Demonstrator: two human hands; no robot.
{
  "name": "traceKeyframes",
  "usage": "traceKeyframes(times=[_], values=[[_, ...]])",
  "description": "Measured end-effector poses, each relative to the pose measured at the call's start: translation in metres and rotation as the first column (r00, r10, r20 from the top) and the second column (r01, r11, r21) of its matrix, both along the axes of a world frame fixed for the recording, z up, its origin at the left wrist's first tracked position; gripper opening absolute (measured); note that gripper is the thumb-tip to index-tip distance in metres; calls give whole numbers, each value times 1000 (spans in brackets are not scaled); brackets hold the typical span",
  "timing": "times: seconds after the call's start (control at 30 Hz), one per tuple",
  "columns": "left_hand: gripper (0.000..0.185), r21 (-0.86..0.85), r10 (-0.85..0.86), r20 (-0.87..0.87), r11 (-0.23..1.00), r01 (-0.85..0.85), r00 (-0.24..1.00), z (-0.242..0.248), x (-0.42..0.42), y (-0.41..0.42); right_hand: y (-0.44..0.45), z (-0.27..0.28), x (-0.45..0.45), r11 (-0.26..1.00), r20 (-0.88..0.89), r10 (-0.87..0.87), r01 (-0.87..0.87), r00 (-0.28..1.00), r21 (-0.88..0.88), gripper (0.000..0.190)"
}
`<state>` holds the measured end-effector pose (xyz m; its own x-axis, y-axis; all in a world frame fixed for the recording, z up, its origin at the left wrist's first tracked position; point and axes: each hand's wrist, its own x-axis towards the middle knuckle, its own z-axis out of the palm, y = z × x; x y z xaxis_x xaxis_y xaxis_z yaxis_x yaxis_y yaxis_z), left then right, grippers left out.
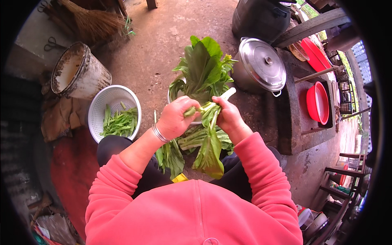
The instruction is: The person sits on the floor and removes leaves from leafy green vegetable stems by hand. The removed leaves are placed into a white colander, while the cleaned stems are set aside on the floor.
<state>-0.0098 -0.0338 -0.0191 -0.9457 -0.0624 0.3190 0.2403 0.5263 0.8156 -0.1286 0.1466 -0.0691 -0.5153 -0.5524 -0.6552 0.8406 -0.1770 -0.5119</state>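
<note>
Between my hands is a stalk of leafy greens (211,105), its pale cut end up to the right and a large leaf hanging down. My right hand (228,116) grips the stalk near that end. Closed around green stem pieces (190,112), my left hand (179,114) meets the stalk from the other side. Just beyond stands a heap of broad-leaved greens (203,67) in a white container (169,96), mostly hidden. More leaves and stems (196,141) lie below my hands. To the left, a white colander (94,122) holds torn green pieces (121,121).
A dirty white bucket (98,73) and a straw broom (95,23) stand at the left. At the right are a lidded metal pot (260,65), a dark barrel (260,20) and a concrete basin (288,122) with a red plastic basin (318,104) in it.
</note>
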Motion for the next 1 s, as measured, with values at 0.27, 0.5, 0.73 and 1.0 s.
traceKeyframes(times=[0.27,0.5,0.73,1.0], values=[[15,814,-42,207,561,-149,977,-1,1,-8,6,14,-8,978,-200,-5,47,980,205,21],[25,983,-284,185,59,-176,941,-2,3,-28,9,35,-9,967,-602,72,92,796,237,10],[25,978,-341,206,90,-186,917,-4,4,-24,1,50,11,988,-534,154,-137,831,72,7],[19,962,-290,243,192,-193,925,-15,1,-15,-4,70,38,945,-677,328,-232,659,231,6]])
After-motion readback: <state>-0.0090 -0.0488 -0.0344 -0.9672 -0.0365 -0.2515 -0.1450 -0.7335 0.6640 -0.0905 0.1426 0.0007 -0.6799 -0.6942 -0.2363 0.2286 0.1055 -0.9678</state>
